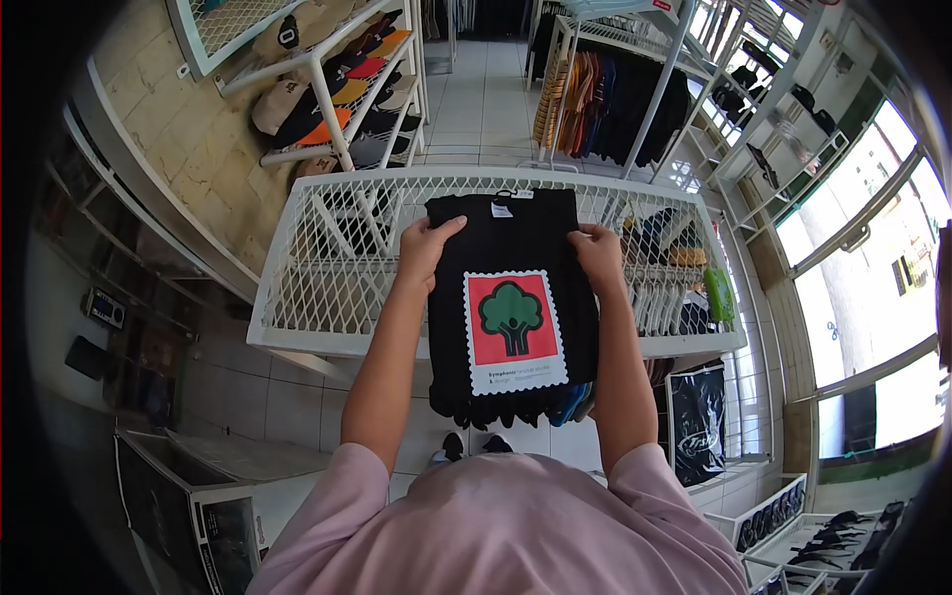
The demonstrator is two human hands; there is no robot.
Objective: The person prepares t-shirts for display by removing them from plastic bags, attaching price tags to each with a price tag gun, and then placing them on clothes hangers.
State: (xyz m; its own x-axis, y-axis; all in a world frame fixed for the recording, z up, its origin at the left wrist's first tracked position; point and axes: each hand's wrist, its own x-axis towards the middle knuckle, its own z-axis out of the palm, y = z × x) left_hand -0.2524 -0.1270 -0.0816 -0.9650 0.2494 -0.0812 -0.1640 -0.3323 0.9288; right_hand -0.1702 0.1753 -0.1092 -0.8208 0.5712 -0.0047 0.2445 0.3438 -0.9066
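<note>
A black T-shirt point(506, 243) is held out in front of me, folded to a rectangle, over the white mesh table. Its front carries a red stamp-shaped print point(516, 332) with a green tree and small lettering. A white label shows inside the neck, and part of a hanger shows at the collar. My left hand point(426, 248) pinches the shirt's left edge, thumb on top. At the right edge my right hand point(598, 256) grips the cloth, its fingers partly hidden behind it. More dark garments hang below the shirt's lower edge.
The white mesh table point(342, 342) stands before me, with a green packet point(719, 295) at its right end. Caps point(283, 107) fill a rack on the left. Shirts hang on a rail point(585, 99) behind. A black bag point(697, 424) hangs at the right.
</note>
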